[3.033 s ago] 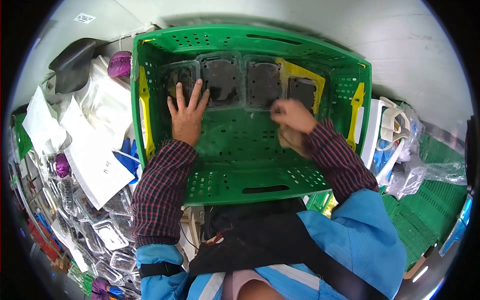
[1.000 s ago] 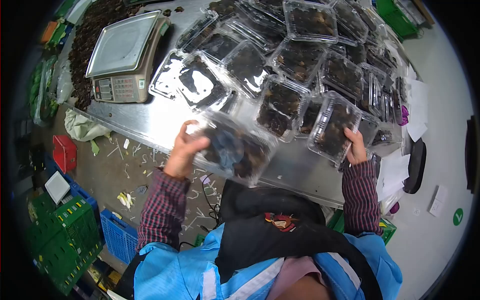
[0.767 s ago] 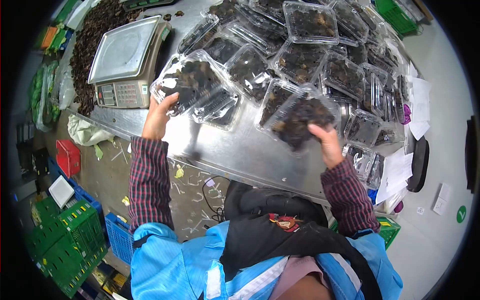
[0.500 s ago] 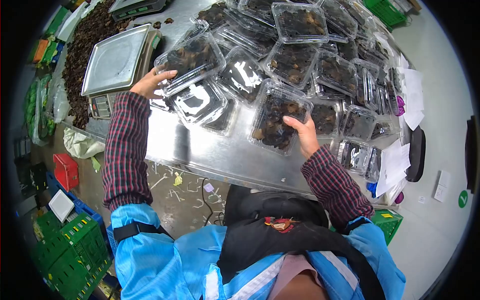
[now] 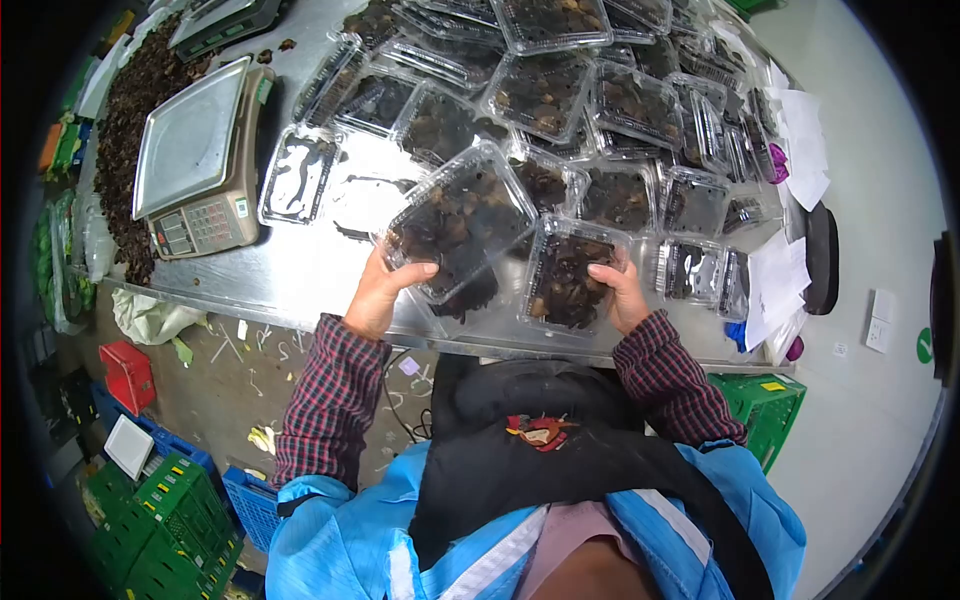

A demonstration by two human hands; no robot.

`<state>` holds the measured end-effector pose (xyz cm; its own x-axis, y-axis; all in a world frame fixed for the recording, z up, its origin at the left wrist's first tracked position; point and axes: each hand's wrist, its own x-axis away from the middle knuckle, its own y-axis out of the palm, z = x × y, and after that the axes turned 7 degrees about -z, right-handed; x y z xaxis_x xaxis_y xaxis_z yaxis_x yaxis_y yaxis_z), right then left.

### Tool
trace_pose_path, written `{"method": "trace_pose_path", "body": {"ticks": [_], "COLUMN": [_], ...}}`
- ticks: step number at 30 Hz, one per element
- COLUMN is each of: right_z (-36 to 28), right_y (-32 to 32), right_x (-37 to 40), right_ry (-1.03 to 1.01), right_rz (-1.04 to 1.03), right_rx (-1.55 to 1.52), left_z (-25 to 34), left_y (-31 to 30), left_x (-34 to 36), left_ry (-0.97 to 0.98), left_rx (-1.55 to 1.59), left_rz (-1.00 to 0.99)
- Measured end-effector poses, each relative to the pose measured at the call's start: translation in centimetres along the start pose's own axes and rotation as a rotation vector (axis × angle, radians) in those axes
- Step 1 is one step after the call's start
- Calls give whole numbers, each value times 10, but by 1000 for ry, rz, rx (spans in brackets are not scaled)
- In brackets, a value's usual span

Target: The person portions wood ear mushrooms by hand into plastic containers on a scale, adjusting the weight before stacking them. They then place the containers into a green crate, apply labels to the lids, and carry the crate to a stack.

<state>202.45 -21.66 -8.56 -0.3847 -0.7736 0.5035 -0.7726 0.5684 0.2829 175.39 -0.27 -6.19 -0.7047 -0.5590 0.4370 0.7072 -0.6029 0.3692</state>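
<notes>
My left hand (image 5: pixel 385 288) grips a clear plastic clamshell box (image 5: pixel 465 215) of dark brown pieces that look like dried black fungus. The box is tilted, with my thumb on its near edge. Under it lies another box (image 5: pixel 466 296), partly hidden; whether my fingers hold that one too cannot be made out. In my right hand (image 5: pixel 622 290) is a similar clamshell box (image 5: pixel 568 285), its right edge under my thumb. The two held boxes are side by side near the table's front edge. Just behind them lies a heap of filled boxes (image 5: pixel 540 95).
A scale with a metal pan (image 5: pixel 190 145) stands at the left on the metal table (image 5: pixel 300 285). Loose dark pieces (image 5: pixel 115 160) are piled beyond it, near a second scale (image 5: pixel 225 25). White papers (image 5: pixel 778 275) hang at the right edge. Green crates (image 5: pixel 185 500) stand on the floor.
My left hand has brought its box right and toward me, beside the other held box. The right hand keeps its box, now more upright in view. The view has shifted slightly.
</notes>
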Motion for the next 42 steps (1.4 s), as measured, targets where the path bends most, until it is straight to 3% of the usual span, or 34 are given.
{"method": "trace_pose_path", "body": {"ticks": [4,7,9,13,16,18,19,20,21,25,28,29,31,32,33,35,36,37,40,42], "right_z": [-11,-40,-55,-66,-69,-86,-93,-92,-93,-105,-123,-119,-111,-101,-80,-56,-49,-41,-20,-19], "right_y": [-25,-16,-10,12,26,36,43,41,43,61,83,87,88,72,47,24,24,21,6,0], "right_x": [5,-6,-25,-80,-120,-135,-134,-145,-152,-152,-152,-153,-156,-160,-175,-152,-133,-117,-95,-88], "right_ry": [-15,-61,-117,-96,-110,-71,39,-37,-116,-160,-37,-35,82,2,78,84,-2,70,108,237], "right_rz": [-9,-39,-66,-139,-145,-369,-412,-434,-460,-574,-787,-781,-820,-711,-657,-548,-524,-440,-344,-322], "right_rx": [15,-22,-9,177,339,654,516,608,699,760,1070,1065,1128,1153,1058,860,799,732,684,596], "left_z": [-14,0,-2,-59,-98,-103,-105,-102,-94,-64,-34,-27,-13,-27,-39,-67,-81,-96,-104,-96], "left_y": [-13,-35,-33,-23,3,7,8,6,5,-14,-14,-17,-18,-23,-21,-7,-1,4,23,23], "left_x": [14,45,64,82,78,74,71,69,66,38,19,11,0,-3,1,25,40,54,65,48], "left_ry": [86,42,-36,-224,-156,-127,-98,-157,-154,-154,-284,-289,-429,-453,-446,33,108,120,6,-122], "left_rx": [195,-42,-29,216,342,378,417,356,362,145,-246,-250,-402,-392,-391,-6,199,424,338,352], "left_rz": [-2,-104,-62,55,174,209,241,368,372,156,36,31,-160,-79,-83,209,264,254,120,-22]}}
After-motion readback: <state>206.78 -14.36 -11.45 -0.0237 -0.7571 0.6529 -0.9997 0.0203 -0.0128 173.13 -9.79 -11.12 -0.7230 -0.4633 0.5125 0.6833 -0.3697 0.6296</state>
